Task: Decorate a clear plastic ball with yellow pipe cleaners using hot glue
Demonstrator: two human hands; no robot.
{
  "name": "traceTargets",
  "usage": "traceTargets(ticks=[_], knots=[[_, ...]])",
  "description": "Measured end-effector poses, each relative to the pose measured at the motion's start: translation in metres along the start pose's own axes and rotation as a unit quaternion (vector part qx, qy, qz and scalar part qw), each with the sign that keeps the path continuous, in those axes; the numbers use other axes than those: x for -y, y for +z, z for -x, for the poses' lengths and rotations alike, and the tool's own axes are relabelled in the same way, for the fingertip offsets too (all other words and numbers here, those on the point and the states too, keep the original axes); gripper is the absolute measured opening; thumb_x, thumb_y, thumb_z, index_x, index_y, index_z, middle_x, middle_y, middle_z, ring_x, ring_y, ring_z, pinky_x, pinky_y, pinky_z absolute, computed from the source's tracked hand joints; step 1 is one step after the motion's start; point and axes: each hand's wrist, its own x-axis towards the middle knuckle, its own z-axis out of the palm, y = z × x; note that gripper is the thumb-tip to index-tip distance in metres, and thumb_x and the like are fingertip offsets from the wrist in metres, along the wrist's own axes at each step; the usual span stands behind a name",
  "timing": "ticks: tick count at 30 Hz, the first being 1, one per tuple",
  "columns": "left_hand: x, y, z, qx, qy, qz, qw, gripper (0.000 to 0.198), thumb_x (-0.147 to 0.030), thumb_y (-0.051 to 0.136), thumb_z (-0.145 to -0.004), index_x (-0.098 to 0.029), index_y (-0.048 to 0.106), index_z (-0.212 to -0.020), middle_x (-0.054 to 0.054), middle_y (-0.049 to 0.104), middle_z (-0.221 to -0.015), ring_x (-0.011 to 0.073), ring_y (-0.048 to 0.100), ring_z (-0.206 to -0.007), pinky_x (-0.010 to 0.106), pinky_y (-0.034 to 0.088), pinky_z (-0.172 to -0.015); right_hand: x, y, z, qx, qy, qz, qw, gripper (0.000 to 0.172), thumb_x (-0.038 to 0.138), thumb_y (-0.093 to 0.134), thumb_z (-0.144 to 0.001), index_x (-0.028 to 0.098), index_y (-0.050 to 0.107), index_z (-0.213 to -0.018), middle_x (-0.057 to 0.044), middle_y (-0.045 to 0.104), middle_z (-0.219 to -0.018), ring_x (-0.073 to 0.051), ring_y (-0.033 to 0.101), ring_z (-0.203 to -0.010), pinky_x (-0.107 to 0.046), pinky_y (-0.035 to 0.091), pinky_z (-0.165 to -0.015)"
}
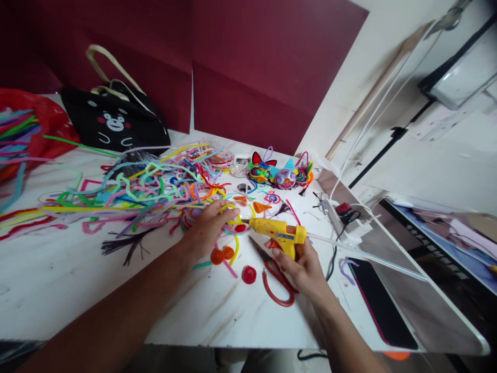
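In my right hand (305,267) is a yellow hot glue gun (274,229), its nozzle pointing left and a long clear glue stick (368,254) out of its back. The nozzle tip is at a looped yellow pipe cleaner (229,208), which the fingers of my left hand (205,228) pinch. A clear rounded piece behind the loop is hard to make out. Below my left hand lie two orange pipe cleaner coils (222,254) and a red coil (249,274). Scissors with red handles (277,299) lie under the glue gun, partly hidden by my right hand.
Loose pipe cleaners (151,181) are heaped at left. Several decorated balls (285,177) stand at the back. A black bag (116,122) and a red plastic bag (54,122) are at far left. On the right are a power strip (351,230) with cables and a phone (382,303).
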Motion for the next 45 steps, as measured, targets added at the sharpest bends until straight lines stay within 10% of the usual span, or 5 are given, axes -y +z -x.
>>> traceTargets(ticks=[45], knots=[[0.0069, -0.0026, -0.0027, -0.015, 0.009, -0.049, 0.999, 0.039, -0.035, 0.082, -0.061, -0.018, 0.065, -0.092, 0.0, 0.066, -0.079, 0.0172, 0.061, -0.074, 0.028, 0.044, -0.065, -0.0074, -0.0037, 0.0028, -0.007, -0.029, 0.161, 0.987, 0.026, 0.038, 0.063, -0.091, 0.024, 0.048, -0.108, 0.0, 0.062, -0.082, -0.016, 0.054, -0.068, -0.029, 0.044, -0.058]])
